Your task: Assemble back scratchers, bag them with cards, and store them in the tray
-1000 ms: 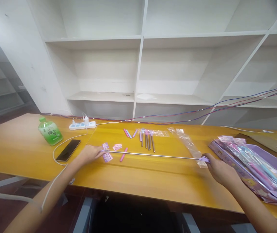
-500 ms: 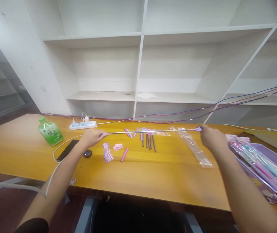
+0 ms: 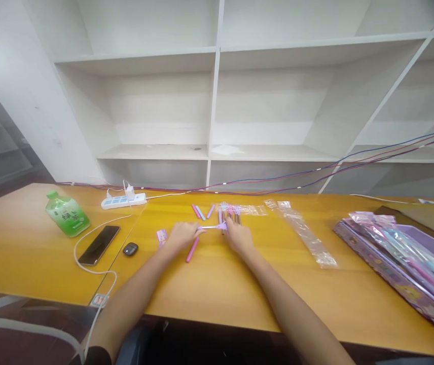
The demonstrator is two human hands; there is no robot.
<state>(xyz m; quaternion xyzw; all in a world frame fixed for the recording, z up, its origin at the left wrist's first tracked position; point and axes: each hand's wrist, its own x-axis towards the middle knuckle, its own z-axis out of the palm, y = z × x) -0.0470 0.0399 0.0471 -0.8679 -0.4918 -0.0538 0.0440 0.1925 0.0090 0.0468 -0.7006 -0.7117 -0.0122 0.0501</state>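
Observation:
A short metal rod with a purple hand-shaped head (image 3: 212,227) runs between my two hands above the middle of the table. My left hand (image 3: 182,236) is closed round its left end. At the purple head, my right hand (image 3: 239,235) grips the other end. Just behind the right hand lie several similar rods with coloured heads (image 3: 223,207), partly hidden. Small pink, blue and purple tubes (image 3: 201,212) lie behind the left hand. A pink tube (image 3: 192,250) rests in front of it, and a purple printed card (image 3: 161,236) shows beside it.
Left on the table (image 3: 217,299) are a green bottle (image 3: 68,215), a phone (image 3: 100,245), a black fob (image 3: 130,249), a power strip (image 3: 123,201) and a white cable. Clear wrappers (image 3: 306,233) lie right of centre. A purple box (image 3: 395,274) of packaged items stands far right.
Both hands have come together over the middle of the table. The long rod stretched between them is now short. The view has shifted slightly.

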